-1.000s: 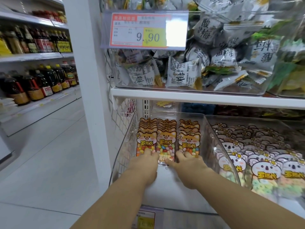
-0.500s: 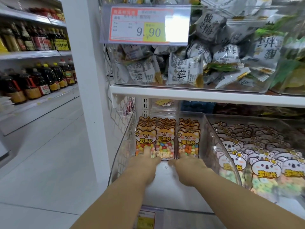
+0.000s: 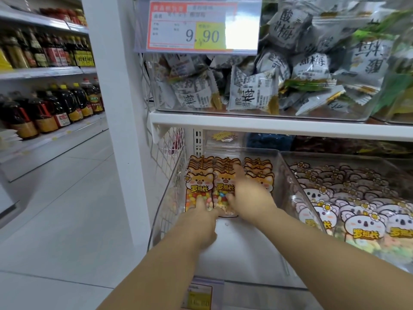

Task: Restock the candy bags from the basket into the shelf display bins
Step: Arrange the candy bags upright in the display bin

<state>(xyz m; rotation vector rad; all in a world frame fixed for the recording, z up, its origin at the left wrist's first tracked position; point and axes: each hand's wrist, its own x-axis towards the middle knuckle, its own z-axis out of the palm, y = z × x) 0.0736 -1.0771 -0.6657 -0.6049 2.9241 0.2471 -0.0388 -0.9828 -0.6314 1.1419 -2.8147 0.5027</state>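
Fingers (image 3: 201, 203) of the left hand (image 3: 199, 222) are laid flat on the front fox candy bag (image 3: 199, 186); right hand (image 3: 248, 198) fingers are spread over the neighbouring rows inside the clear bin (image 3: 283, 175).

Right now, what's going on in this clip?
A person is tidying orange fox candy bags in a clear shelf bin. The left hand presses on the front bag of the left row; the right hand lies over the middle and right rows. The bags stand in three rows at the back; the bin's front is bare.
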